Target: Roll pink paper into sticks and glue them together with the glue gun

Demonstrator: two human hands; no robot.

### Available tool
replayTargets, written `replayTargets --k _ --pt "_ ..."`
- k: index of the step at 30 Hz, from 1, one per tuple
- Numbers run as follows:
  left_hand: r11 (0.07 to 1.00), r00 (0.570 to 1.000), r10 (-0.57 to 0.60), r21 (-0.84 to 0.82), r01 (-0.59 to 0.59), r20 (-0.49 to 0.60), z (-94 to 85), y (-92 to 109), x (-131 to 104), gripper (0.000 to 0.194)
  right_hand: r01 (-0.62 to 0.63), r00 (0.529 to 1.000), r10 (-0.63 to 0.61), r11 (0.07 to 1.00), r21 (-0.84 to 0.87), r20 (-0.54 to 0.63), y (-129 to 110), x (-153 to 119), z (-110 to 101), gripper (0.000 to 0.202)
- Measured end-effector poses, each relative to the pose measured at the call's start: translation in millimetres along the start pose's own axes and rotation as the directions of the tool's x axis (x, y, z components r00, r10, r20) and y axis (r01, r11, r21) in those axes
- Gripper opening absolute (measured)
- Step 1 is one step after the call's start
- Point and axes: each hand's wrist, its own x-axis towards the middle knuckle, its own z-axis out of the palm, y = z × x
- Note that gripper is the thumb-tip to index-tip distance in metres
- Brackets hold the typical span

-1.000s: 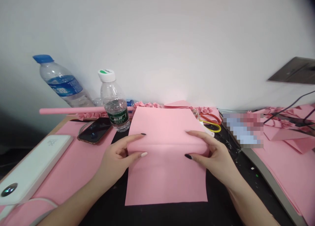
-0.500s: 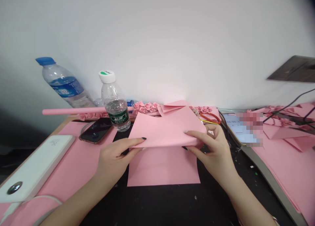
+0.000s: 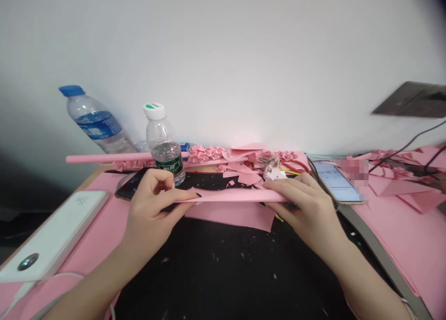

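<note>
A folded sheet of pink paper (image 3: pixel 230 195) is held up over the black tabletop (image 3: pixel 216 273), its folded edge toward me. My left hand (image 3: pixel 153 201) pinches its left end between thumb and fingers. At the right end, my right hand (image 3: pixel 301 199) grips it the same way, thumb below and fingers on top. Part of the sheet hangs down below the fold. Just behind the right fingertips lies a small pale pink object with a beaded strap (image 3: pixel 273 169).
A half-full water bottle (image 3: pixel 165 148) and a blue-capped bottle (image 3: pixel 99 125) stand at the back left. A white power bank (image 3: pixel 55 231) lies left, beside a dark phone (image 3: pixel 130 185). Paper roses (image 3: pixel 207 153) line the wall; a lit phone (image 3: pixel 336 183) lies right.
The pink paper has tipped from showing its broad upper face to nearly edge-on. Its hanging lower part has drawn up, uncovering paper scraps behind. Both hands keep hold.
</note>
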Motion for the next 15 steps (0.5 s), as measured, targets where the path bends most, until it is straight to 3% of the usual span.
replayTargets --k 2,5,8,11,13,15 --pt "1.000 1.000 0.022 0.005 -0.022 -0.018 -7.9 5 7 0.004 0.020 0.999 -0.019 1.000 -0.015 0.034 -2 3 -10 0.022" --pt "0.998 0.999 0.018 -0.063 -0.015 0.041 -23.3 13 17 0.005 0.008 0.986 -0.023 0.996 0.092 0.165 -6 10 -26 0.022" --pt "0.997 0.982 0.064 -0.057 -0.055 0.176 -40.1 14 23 0.007 -0.133 0.925 0.014 0.949 0.287 0.380 -9 17 -41 0.026" --pt "0.998 0.969 -0.013 0.063 -0.002 0.246 -51.6 8 28 0.008 -0.288 0.851 0.031 0.862 0.417 0.524 -8 25 -48 0.036" --pt "0.997 0.927 -0.069 0.047 0.055 0.370 -53.1 3 33 0.011 -0.363 0.808 0.016 0.802 0.475 0.589 -5 29 -45 0.040" --pt "0.991 0.814 -0.124 0.036 0.126 0.568 -48.3 1 39 0.013 -0.426 0.737 -0.039 0.748 0.508 0.675 0 31 -35 0.041"
